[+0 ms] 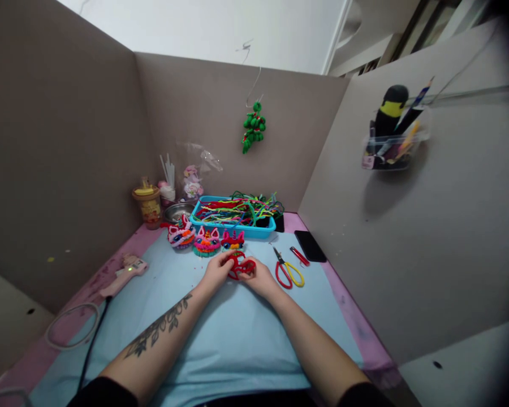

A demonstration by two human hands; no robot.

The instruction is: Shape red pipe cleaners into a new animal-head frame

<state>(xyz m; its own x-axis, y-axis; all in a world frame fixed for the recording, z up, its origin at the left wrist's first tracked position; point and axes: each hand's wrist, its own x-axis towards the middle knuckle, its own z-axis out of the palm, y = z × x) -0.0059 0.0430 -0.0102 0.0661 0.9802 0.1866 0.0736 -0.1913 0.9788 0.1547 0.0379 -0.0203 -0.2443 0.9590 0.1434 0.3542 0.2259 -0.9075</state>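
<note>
Between my two hands is a red piece of bent pipe cleaners (236, 267), with loops and open gaps in it. My left hand (218, 269) pinches its left side, fingers closed. On its right side, my right hand (259, 278) grips a curled red part; some fingertips are hidden behind it. Just beyond the hands stand three colourful pipe-cleaner animal heads: a red and pink one (181, 233), a pink one with a teal base (206, 242) and a smaller red one (233, 240).
A blue tray (254, 232) of pipe cleaners lies at the back, beside a metal bowl (178, 210). Scissors (289, 275), a red cutter knife (300, 256) and a black phone (310, 246) lie to the right. A pink glue gun (125, 278) with its cable rests left. Grey panels enclose the table.
</note>
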